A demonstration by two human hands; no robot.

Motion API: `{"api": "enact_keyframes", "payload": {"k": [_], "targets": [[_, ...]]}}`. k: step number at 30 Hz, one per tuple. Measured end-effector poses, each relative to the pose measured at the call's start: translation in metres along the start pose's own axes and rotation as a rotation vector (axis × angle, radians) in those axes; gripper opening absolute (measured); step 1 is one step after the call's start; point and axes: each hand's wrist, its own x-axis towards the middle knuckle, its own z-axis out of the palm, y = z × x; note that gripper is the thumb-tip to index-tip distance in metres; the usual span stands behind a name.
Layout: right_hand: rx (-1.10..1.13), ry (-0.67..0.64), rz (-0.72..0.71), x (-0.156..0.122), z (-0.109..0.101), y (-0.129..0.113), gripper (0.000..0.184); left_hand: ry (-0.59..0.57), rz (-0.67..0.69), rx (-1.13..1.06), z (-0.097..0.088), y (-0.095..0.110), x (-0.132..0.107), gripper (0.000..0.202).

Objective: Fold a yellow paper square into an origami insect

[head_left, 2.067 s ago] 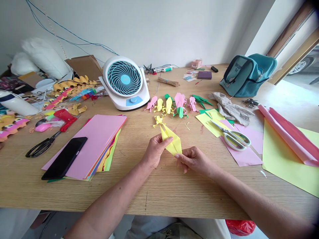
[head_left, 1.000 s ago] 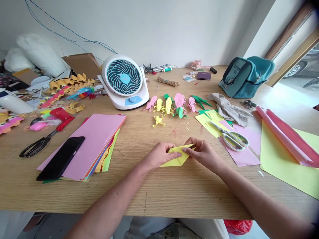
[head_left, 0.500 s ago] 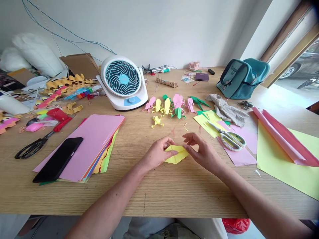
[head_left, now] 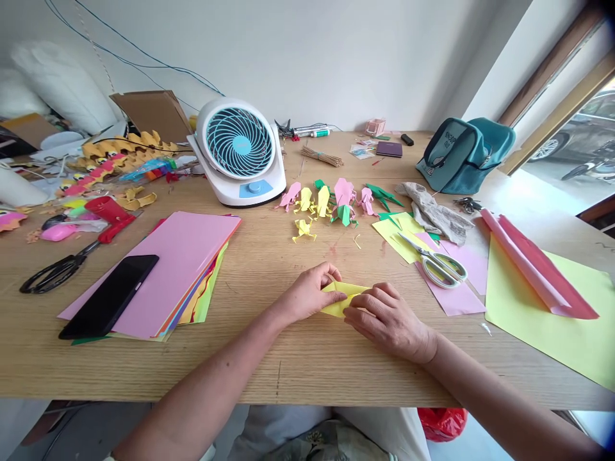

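A piece of folded yellow paper (head_left: 335,308) lies low over the wooden table between my two hands. My left hand (head_left: 314,291) pinches its left side, thumb on top and fingers behind. On the right part of the paper, my right hand (head_left: 384,320) has its fingers curled in and closed on the near edge; its fingertips are partly hidden. Beyond my hands stand several small folded paper frogs, among them a yellow one (head_left: 303,230), a large pink one (head_left: 343,191) and a green one (head_left: 344,216).
To the left, a black phone (head_left: 113,294) rests on a stack of coloured paper (head_left: 192,243), with black-handled scissors (head_left: 57,272) beyond. At right, white-handled scissors (head_left: 442,269) lie on paper pieces beside a rolled pink sheet (head_left: 538,266). A white fan (head_left: 240,150) stands behind.
My right hand has come down and nearer, its fingers curling onto the paper's right and near edge. My left hand keeps its pinch. The whole view has shifted slightly.
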Motion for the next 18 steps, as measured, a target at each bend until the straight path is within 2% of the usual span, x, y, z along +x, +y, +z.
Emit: {"api": "enact_keyframes", "payload": {"k": [4, 10, 13, 18], "targets": [[-0.006, 0.023, -0.014, 0.005, 0.004, -0.003, 0.014, 0.003, 0.008, 0.091, 0.002, 0.001, -0.002, 0.023], [0.0, 0.006, -0.041, 0.006, 0.007, -0.005, 0.013, 0.033, 0.076, 0.393, 0.005, 0.004, -0.006, 0.014], [0.023, -0.04, -0.033, 0.007, 0.009, -0.006, 0.014, 0.03, 0.147, 0.527, 0.008, 0.0, -0.007, 0.008], [0.052, -0.061, 0.023, 0.009, 0.012, -0.006, 0.015, 0.161, 0.33, 0.724, 0.011, -0.004, -0.004, 0.02]]}}
